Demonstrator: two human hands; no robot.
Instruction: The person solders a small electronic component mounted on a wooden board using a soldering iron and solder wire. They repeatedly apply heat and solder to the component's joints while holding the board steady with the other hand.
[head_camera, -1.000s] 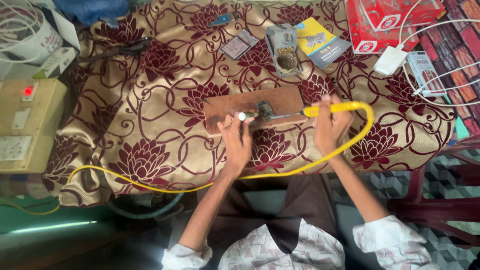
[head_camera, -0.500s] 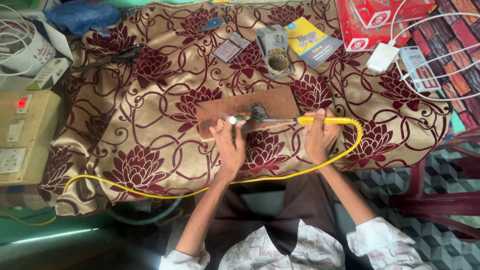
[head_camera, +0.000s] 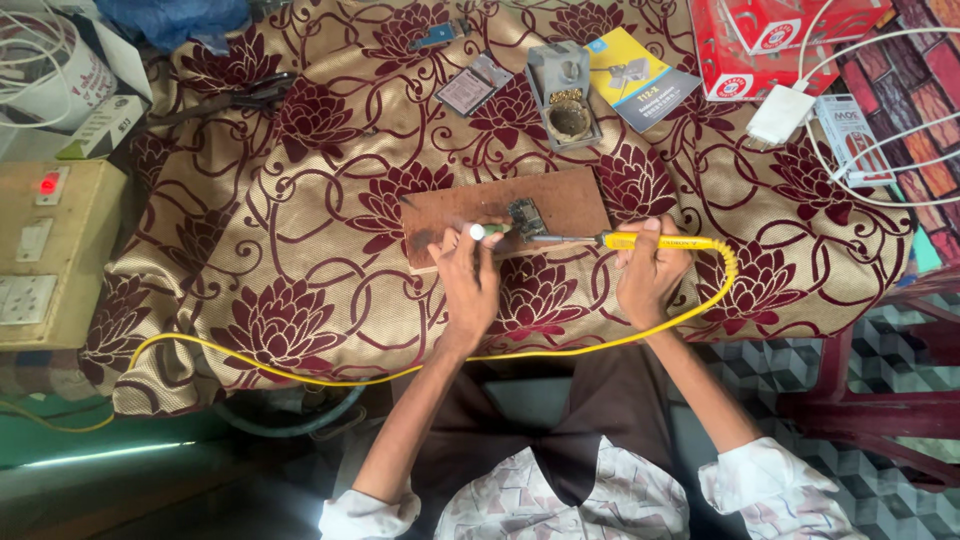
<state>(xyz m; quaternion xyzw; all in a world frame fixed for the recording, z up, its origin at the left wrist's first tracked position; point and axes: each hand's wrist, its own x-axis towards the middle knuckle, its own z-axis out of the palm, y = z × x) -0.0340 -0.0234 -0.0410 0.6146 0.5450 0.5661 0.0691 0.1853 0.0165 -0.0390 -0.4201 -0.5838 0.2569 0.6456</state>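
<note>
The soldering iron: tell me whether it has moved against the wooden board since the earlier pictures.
No. The soldering iron lies as before, its tip at the small part on the wooden board, gripped by the right hand; only the camera shifted.

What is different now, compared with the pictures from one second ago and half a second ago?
Little changed. The right hand keeps its grip on the yellow-handled soldering iron, its tip at the small dark circuit part on the brown wooden board. The left hand still holds a thin white-tipped piece there. The yellow cable lies as before; mainly the camera view shifted.
</note>
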